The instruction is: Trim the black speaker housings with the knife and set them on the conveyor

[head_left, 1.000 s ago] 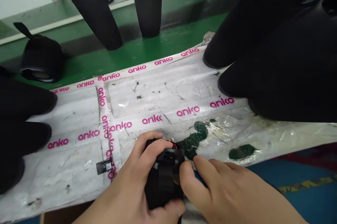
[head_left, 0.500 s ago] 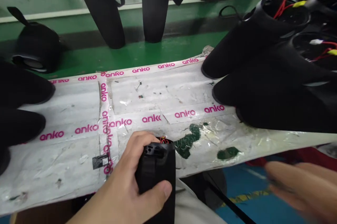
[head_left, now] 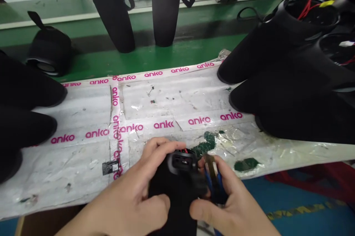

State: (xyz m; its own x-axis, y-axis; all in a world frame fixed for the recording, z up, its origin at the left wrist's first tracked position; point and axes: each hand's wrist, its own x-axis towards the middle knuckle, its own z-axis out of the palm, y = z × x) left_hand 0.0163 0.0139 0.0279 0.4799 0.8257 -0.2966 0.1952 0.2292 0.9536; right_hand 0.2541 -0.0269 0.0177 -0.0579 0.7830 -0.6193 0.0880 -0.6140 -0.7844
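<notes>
My left hand [head_left: 130,195] is wrapped round a black fabric-covered speaker body [head_left: 174,191] at the near edge of the bench, fingers over its open plastic end where red wires show. My right hand [head_left: 230,210] is closed on a blue-handled tool [head_left: 215,180] with a metal tip, held against the speaker's right side. Both hands touch the speaker.
The bench has a white taped mat [head_left: 166,99] marked "anko" with torn green patches. Several black speaker bodies lie stacked at the right [head_left: 291,77] and at the left [head_left: 24,110]. Two stand upright on the green belt [head_left: 166,7], one lies on its side [head_left: 48,53].
My right hand left the speaker, swung out to the lower right, and has come back holding the blue-handled tool. My left hand kept hold of the speaker throughout.
</notes>
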